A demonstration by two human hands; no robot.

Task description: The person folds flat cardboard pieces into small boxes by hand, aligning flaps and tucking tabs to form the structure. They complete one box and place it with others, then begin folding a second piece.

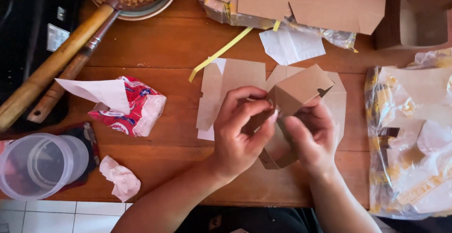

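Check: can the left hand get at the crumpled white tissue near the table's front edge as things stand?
Probably yes, once it lets go. The left hand is gripping the half-folded brown cardboard box with the right hand. The crumpled tissue lies on bare wood to its left, nothing between.

The left hand [242, 132] and right hand [310, 134] hid the middle of the brown box [294, 94], and the top edge cut off the bowl [141, 4].
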